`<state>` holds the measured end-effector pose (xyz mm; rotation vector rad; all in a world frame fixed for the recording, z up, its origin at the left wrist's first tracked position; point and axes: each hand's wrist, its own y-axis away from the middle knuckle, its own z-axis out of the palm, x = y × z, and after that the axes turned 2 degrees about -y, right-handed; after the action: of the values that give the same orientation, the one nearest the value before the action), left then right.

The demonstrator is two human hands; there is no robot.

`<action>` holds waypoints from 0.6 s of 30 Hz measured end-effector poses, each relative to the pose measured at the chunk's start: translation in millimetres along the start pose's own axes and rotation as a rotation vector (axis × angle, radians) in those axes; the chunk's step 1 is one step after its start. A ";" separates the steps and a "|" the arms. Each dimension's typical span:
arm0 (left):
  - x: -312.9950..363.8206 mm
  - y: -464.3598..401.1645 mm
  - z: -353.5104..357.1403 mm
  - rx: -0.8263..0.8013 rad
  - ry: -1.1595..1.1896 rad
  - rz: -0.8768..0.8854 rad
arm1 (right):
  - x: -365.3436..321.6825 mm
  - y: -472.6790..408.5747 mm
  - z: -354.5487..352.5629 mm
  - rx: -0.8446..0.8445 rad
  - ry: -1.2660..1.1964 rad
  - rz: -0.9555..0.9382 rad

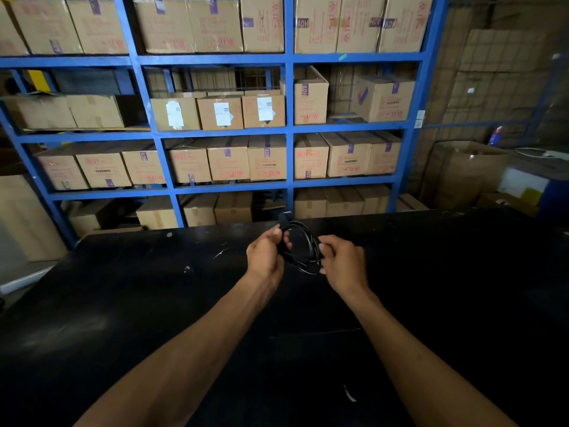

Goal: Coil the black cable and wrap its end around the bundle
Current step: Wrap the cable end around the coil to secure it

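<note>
over the scuffed black flat tabletop (129, 303), the left hand (265, 251) grips the thin black cable coil (303, 248) at its 9 o'clock edge and the right hand (344, 262) pinches it at 3 o'clock. the plug end pokes up at 12 o'clock. if either grip loosens while wrapping, the loops would likely spring apart before the blue metal shelves of cardboard boxes (228, 158) beyond.

Both hands hold a coiled black cable (303, 249) above the far side of a dark table (154, 303): left hand (266, 252) grips its left side, right hand (341, 261) pinches its right. Blue shelves (288, 118) of boxes (228, 160) stand beyond.
</note>
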<state>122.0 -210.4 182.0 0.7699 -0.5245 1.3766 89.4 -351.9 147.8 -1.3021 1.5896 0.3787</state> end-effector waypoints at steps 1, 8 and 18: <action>-0.5 0.3 -0.1 -0.012 0.029 0.014 | -2.8 -1.6 0.0 -0.031 -0.031 0.035; -10.6 1.4 5.0 -0.050 0.189 -0.015 | -23.7 5.9 5.5 -0.174 -0.578 0.359; 22.9 8.6 -18.2 -0.240 -1.075 0.290 | -9.7 3.9 -9.5 -0.071 -0.184 0.071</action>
<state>114.9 -181.4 188.3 1.2397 -1.6558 1.0276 80.4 -352.3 158.8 -1.2292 1.4817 0.5872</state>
